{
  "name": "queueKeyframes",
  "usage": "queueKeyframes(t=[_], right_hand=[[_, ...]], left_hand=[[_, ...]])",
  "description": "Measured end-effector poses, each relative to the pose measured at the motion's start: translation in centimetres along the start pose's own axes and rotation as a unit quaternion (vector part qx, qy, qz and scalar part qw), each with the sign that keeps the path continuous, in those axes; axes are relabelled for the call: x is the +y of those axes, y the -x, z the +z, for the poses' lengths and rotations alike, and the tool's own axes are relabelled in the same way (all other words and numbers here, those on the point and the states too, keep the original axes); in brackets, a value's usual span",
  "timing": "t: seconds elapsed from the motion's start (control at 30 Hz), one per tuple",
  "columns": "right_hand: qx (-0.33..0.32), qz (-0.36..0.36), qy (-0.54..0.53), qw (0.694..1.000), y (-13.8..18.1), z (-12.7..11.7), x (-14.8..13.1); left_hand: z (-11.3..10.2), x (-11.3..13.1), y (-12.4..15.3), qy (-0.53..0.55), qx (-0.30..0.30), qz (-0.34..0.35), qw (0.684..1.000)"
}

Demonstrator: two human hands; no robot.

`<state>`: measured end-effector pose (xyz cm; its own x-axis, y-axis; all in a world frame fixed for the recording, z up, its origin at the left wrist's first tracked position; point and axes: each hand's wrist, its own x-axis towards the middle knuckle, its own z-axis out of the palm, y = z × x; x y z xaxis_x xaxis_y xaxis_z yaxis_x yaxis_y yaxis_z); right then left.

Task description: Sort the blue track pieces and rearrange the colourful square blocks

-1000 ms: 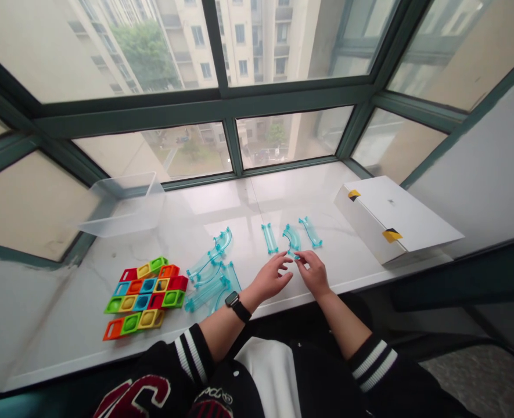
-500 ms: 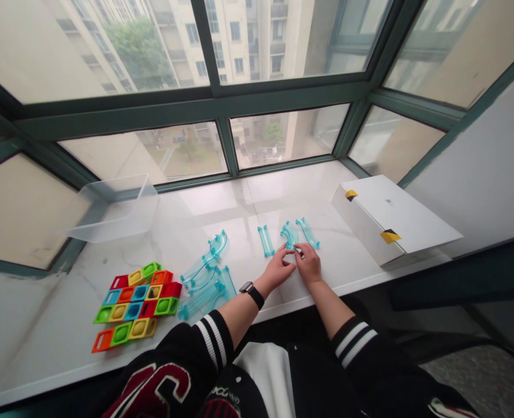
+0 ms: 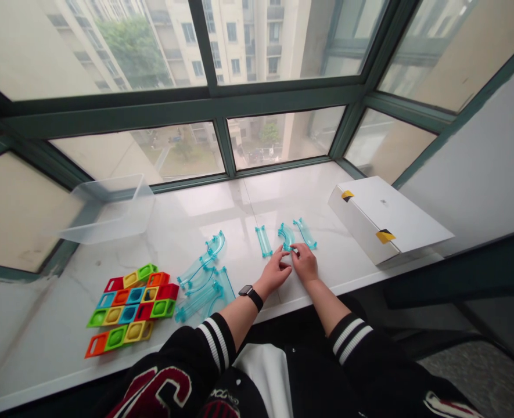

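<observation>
A translucent blue curved track piece lies on the white ledge, its near end at my fingertips. My right hand pinches at that end, thumb and index finger close together. My left hand, with a black watch on the wrist, touches near the same end, its thumb apart from the other fingers. Just left of the curve is a straight blue track piece; another blue track piece lies to its right. My fingers partly cover the contact point.
Several more blue track pieces are heaped left of my left arm. Beyond them sit colourful blocks in rows. A clear plastic bin stands at the back left, a white box at the right. Windows border the ledge.
The view has shifted slightly, so everything sits a little further left. Both hands stay at the curved piece's near end, with only small finger movements.
</observation>
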<state>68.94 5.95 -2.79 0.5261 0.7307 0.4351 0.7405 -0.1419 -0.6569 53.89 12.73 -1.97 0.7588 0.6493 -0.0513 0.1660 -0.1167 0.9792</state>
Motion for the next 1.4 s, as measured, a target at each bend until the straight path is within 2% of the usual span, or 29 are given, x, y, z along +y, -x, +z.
queueKeyframes(t=[0.4,0.73,1.07,1.4], right_hand=[[0.002,0.013,0.011,1.0,0.0,0.0,-0.18],[0.01,0.061,0.021,0.998,0.4,0.16,-0.28],[0.004,0.05,0.027,0.998,0.34,0.13,-0.42],[0.007,0.072,0.02,0.997,0.37,0.49,-0.08]], left_hand=[[-0.3,0.56,-0.22,-0.038,-0.006,0.003,0.999],[-0.25,0.49,-0.3,-0.05,-0.002,0.007,0.999],[0.05,0.07,-0.2,-0.053,0.011,0.013,0.998],[-0.05,0.23,-0.13,-0.051,0.003,0.013,0.999]])
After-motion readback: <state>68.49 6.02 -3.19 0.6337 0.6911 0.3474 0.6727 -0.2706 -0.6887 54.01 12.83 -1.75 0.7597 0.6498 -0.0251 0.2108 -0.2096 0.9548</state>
